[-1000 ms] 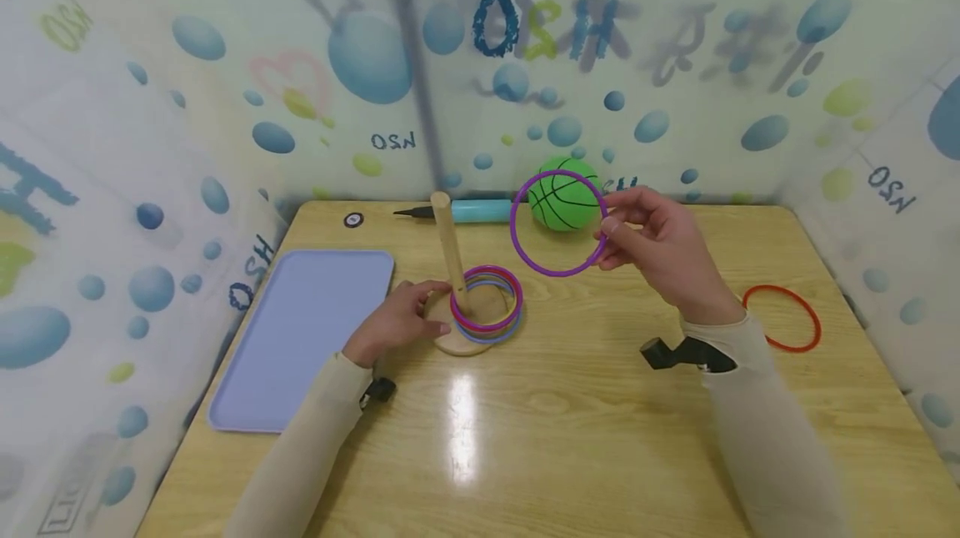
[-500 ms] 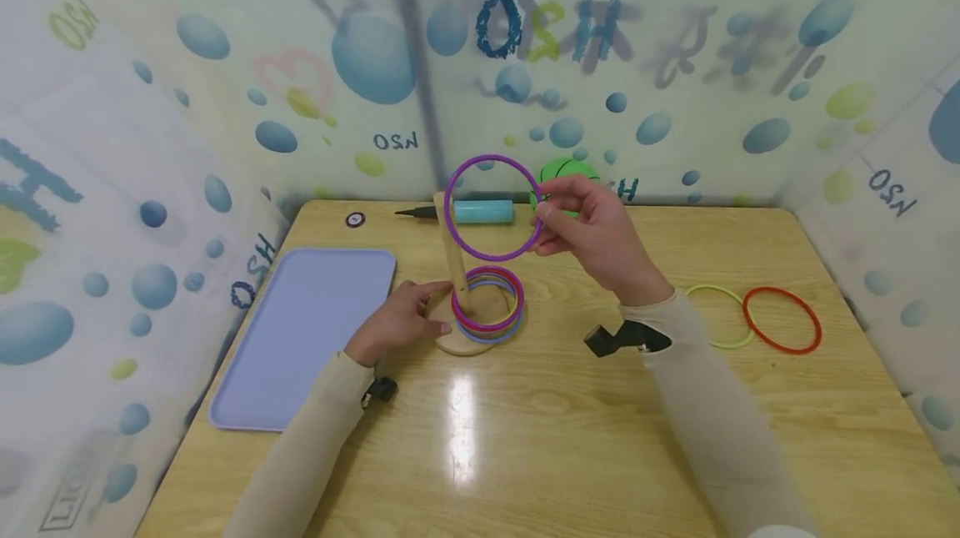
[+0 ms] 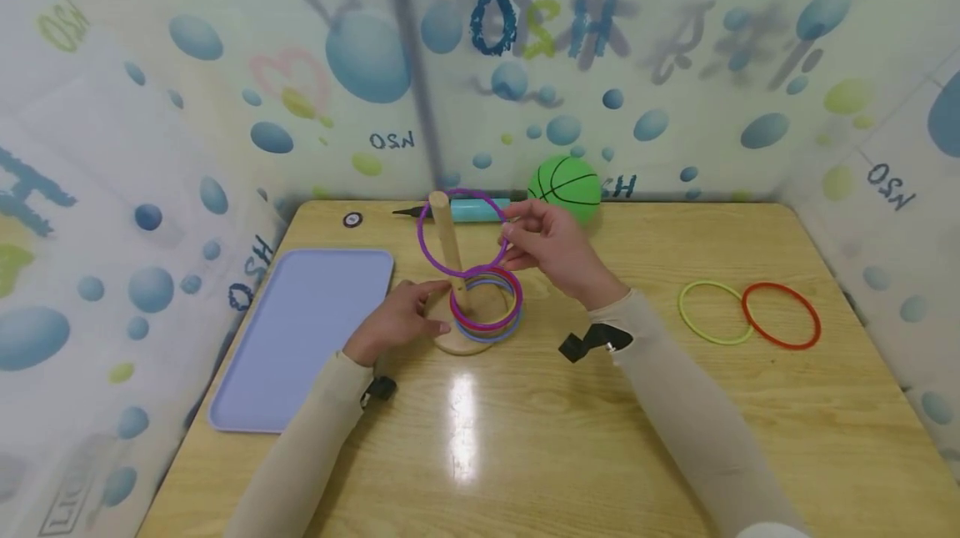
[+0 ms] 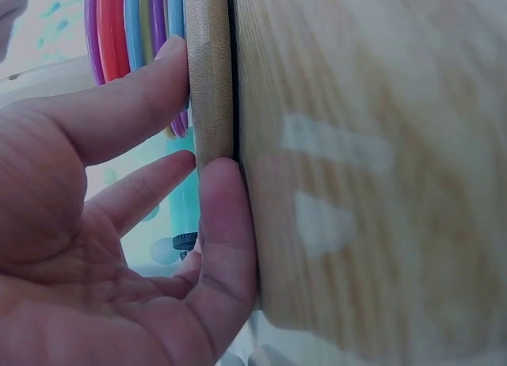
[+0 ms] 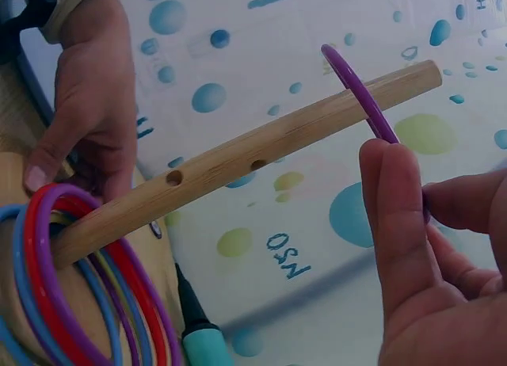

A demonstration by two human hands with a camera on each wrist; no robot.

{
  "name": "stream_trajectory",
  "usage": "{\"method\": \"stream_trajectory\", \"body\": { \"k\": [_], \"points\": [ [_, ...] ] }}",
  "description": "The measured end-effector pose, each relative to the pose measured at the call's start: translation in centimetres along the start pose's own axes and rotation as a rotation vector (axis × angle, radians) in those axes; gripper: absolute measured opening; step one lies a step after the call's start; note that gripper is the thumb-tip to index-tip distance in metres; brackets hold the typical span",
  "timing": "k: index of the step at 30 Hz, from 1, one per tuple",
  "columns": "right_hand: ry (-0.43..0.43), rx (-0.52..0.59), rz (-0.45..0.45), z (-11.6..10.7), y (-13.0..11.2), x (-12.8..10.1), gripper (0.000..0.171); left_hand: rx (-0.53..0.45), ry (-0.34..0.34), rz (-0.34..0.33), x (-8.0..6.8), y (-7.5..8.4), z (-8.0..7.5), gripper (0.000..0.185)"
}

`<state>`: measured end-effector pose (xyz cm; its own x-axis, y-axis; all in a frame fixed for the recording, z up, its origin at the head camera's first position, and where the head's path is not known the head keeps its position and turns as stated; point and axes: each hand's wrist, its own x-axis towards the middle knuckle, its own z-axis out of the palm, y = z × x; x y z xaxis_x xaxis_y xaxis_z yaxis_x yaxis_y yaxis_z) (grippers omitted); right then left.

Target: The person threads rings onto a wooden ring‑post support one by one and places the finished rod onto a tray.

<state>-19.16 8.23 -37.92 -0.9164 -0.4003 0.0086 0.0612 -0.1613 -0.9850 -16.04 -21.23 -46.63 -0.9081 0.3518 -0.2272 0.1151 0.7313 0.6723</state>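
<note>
A wooden peg (image 3: pixel 450 244) stands upright on a round base (image 3: pixel 459 347). Several coloured rings (image 5: pixel 36 247), among them purple, red, blue and yellow ones, lie stacked around its foot. My right hand (image 3: pixel 558 253) pinches a thin purple ring (image 5: pixel 367 103) between thumb and fingers. In the right wrist view the peg's upper end passes through this ring, well above the stack. My left hand (image 3: pixel 397 321) holds the base at its left edge, thumb in front and fingers along the rim, as the left wrist view shows (image 4: pixel 212 104).
On the right of the table lie a yellow-green ring (image 3: pixel 682 317) and a red ring (image 3: pixel 813 314), overlapping. A pale blue tray (image 3: pixel 315 329) is at the left. Behind the peg are a light-blue pump (image 3: pixel 480 211) and a green ball (image 3: pixel 566 185); a small round disc (image 3: pixel 352 220) lies at the back left.
My right hand has carried the purple ring leftward from in front of the ball, then lowered it around the peg's upper end. The left hand has stayed at the base.
</note>
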Motion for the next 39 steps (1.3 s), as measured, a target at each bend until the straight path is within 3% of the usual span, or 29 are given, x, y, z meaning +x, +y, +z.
{"method": "stream_trajectory", "body": {
  "k": [17,32,39],
  "points": [
    [0.003,-0.103,0.18,-1.7,5.3,-0.4,0.031,-0.017,0.013,0.027,0.1,0.2,0.0,0.068],
    [-0.011,-0.147,0.27,-2.6,7.1,-1.0,0.03,-0.004,0.011,-0.003,-0.1,0.8,-0.1,0.076],
    [0.006,-0.234,0.271,-2.8,7.8,-1.0,0.029,0.008,0.005,-0.003,-0.1,0.9,0.0,0.076]
  ]
}}
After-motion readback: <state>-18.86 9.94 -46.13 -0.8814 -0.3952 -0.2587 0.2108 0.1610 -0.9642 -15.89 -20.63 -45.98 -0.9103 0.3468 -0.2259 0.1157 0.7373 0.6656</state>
